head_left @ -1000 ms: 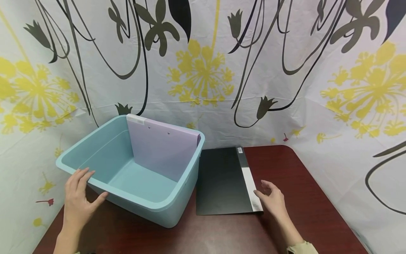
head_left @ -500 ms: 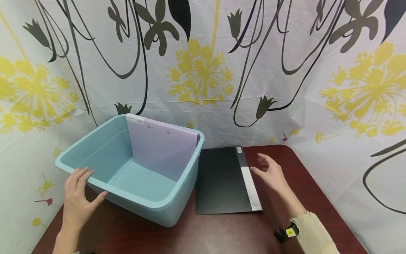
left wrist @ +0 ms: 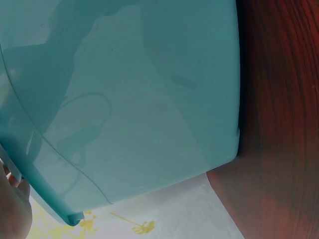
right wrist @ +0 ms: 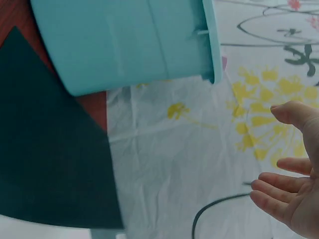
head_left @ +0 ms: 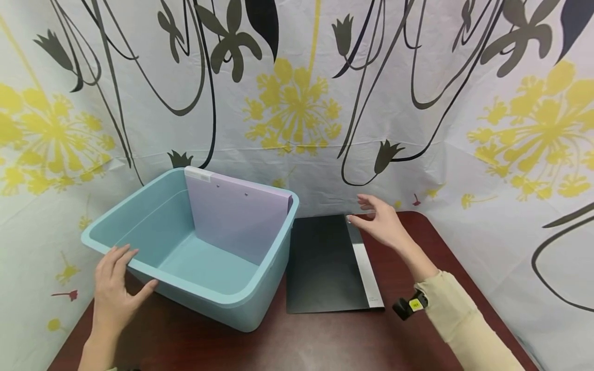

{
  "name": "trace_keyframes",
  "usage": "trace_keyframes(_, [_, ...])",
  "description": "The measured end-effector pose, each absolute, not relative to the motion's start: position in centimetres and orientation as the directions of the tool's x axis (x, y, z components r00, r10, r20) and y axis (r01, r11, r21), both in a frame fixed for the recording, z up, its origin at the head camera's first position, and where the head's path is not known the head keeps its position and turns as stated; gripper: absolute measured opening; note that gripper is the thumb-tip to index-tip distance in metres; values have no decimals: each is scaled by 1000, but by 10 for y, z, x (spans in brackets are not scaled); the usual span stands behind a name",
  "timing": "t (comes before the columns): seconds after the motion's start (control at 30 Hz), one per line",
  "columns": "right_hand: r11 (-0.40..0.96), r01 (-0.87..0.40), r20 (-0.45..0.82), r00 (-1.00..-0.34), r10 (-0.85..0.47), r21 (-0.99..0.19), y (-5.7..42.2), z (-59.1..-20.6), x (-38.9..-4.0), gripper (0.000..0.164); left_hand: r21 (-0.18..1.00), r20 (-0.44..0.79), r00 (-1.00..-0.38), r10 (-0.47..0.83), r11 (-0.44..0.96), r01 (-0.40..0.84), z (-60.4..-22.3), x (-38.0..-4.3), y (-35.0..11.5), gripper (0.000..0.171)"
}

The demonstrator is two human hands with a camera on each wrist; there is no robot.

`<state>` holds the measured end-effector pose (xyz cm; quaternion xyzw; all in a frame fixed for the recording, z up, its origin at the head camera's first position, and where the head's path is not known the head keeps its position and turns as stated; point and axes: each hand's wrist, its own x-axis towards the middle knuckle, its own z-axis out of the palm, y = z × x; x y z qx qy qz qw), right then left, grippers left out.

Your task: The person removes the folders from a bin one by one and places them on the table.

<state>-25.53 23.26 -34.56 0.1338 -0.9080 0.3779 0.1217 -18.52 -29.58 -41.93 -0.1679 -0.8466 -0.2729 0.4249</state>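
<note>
A light blue plastic tub stands on the left of the table. My left hand rests on its near left rim, fingers at the top edge and thumb against the outside. Inside the tub, a purple file folder leans upright against the far wall. To the right lies a black folder, flat, with a white strip along its spine. Over that folder's far right corner hovers my right hand, fingers spread and holding nothing. In the right wrist view the palm of the right hand is in sight.
The dark red wooden table has a rounded far right corner. Behind it hangs a white cloth printed with yellow flowers and dark stems. The black folder's left edge lies close beside the tub.
My right hand has moved from beside the black folder's near right part to its far right corner, along the spine side. The left hand, the tub and both folders stay put.
</note>
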Motion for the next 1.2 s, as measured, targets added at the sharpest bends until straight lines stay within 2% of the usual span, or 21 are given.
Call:
trace_keyframes(0.33, [689,-417,308,-908,-284,-593,193,-312,-275,66,318,825,-563,48,785,532,-421,-185,-296,90])
trace_keyframes(0.63, [632,-504,340,-864,-373,-588,157,-286,-288,64,339,804,-592,46,783,521,-420,-187,-297,91])
trace_keyframes(1.2, [573,-581,306,-805,-508,-577,117,-288,-308,61,339,805,-591,45,784,520,-421,-187,-297,91])
